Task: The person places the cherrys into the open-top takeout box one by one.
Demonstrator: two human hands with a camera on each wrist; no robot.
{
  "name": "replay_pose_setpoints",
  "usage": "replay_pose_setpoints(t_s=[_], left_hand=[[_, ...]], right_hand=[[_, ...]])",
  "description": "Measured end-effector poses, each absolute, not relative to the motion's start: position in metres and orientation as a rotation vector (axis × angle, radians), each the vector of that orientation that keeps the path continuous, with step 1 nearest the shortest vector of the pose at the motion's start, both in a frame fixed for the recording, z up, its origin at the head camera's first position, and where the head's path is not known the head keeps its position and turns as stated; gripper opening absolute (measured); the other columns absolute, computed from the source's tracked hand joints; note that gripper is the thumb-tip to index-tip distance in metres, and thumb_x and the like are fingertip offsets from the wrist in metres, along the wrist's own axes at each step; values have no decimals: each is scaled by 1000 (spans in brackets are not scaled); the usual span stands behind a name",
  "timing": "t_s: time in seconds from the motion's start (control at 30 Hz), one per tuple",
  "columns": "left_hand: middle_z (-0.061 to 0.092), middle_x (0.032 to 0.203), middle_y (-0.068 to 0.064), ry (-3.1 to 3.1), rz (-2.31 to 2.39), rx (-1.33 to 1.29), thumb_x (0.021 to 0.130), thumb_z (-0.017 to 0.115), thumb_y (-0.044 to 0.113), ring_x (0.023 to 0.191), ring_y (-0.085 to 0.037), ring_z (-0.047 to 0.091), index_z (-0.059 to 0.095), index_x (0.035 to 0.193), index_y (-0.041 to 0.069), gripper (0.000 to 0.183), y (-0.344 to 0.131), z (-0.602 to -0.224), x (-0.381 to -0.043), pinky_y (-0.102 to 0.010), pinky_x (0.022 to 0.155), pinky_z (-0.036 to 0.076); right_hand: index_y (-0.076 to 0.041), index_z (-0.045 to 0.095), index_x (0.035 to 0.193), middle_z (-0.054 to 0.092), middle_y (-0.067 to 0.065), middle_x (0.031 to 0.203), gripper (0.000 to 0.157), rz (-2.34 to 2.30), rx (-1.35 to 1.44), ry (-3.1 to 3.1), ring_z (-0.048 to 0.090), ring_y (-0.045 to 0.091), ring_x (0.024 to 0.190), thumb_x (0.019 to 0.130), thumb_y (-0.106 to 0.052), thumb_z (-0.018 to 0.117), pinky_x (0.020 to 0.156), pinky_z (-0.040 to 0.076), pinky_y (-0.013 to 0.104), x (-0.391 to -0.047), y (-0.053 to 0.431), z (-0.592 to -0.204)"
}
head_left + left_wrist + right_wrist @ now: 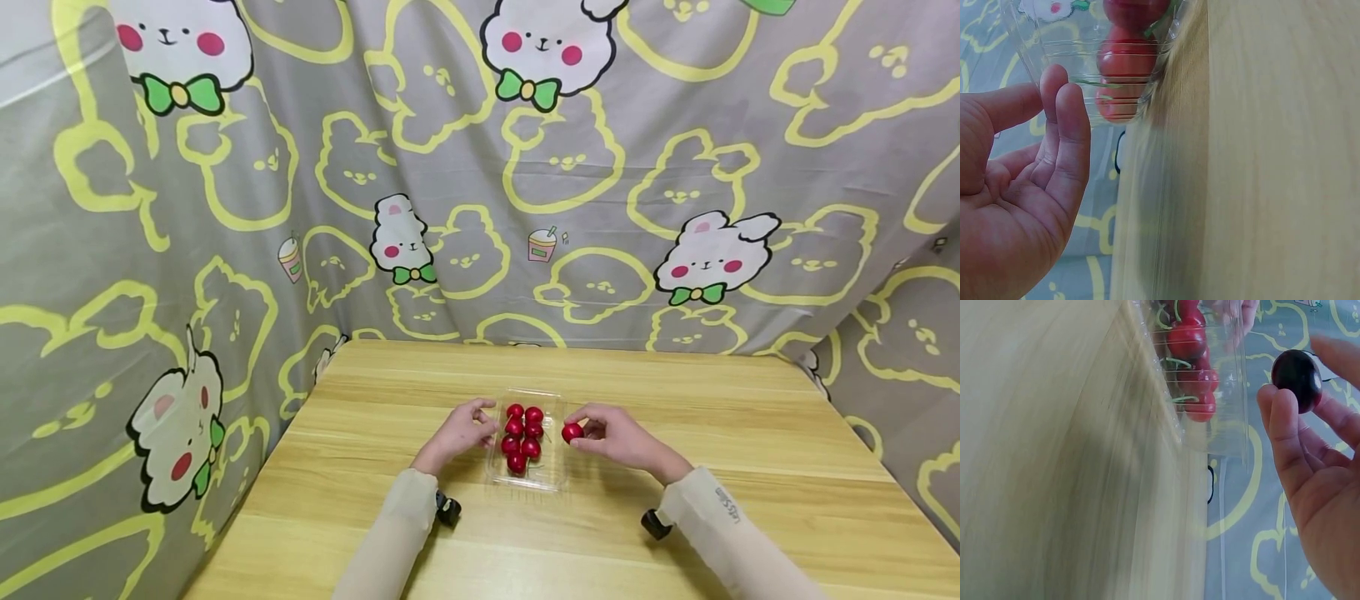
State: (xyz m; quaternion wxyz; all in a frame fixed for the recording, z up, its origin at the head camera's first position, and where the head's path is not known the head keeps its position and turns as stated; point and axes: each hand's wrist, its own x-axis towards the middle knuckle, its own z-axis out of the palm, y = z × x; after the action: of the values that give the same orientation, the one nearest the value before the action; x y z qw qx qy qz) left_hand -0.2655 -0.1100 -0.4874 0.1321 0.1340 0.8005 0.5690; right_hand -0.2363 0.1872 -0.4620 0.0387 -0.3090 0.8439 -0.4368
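Note:
Several glossy red cherries (531, 448) with green stems lie in two rows inside a clear plastic box (551, 481) on the table. At the box's right side, my right hand (617, 435) holds a single cherry (1296, 380) between thumb and fingertips, raised just outside the wall. That cherry looks dark in the right wrist view. My left hand (461, 431) is at the box's left wall with its fingers loosely bent and spread. Its fingertips (1071, 103) are at or very close to the clear plastic; whether they press on it is hard to tell.
The box stands on a light wooden table (360, 467). Behind and to the sides hangs a grey curtain (465, 167) with cartoon animals. Black wrist devices (656, 524) are worn below both sleeves. The box's clear rim rises above the cherries.

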Motion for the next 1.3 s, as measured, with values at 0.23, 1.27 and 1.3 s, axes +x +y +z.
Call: replay_pose_setpoints(t_s=[0.23, 1.27, 1.3], left_hand=[[60, 87, -16, 2320, 1651, 399, 92, 60, 5, 63, -17, 62, 43, 135, -6, 47, -110, -485, -264, -34, 63, 58], [59, 83, -10, 2317, 1666, 383, 92, 59, 1, 62, -15, 62, 42, 136, -8, 48, -107, -489, -268, -30, 60, 58], [59, 83, -10, 2316, 1666, 383, 92, 59, 1, 62, -15, 62, 42, 135, -8, 48, -107, -489, -268, -31, 61, 58]], right_hand=[[-7, 65, 109, 65, 5, 97, 21, -1324, -906, 2591, 62, 16, 81, 90, -16, 66, 67, 54, 26, -231, 177, -448], [-7, 66, 105, 64, -3, 99, 24, -975, -1245, 2648, 58, 10, 85, 82, -9, 72, 68, 54, 26, -240, 145, -459], [-7, 67, 106, 64, -4, 99, 25, -951, -1251, 2653, 58, 10, 86, 81, -10, 73, 69, 54, 27, -239, 144, -460]])
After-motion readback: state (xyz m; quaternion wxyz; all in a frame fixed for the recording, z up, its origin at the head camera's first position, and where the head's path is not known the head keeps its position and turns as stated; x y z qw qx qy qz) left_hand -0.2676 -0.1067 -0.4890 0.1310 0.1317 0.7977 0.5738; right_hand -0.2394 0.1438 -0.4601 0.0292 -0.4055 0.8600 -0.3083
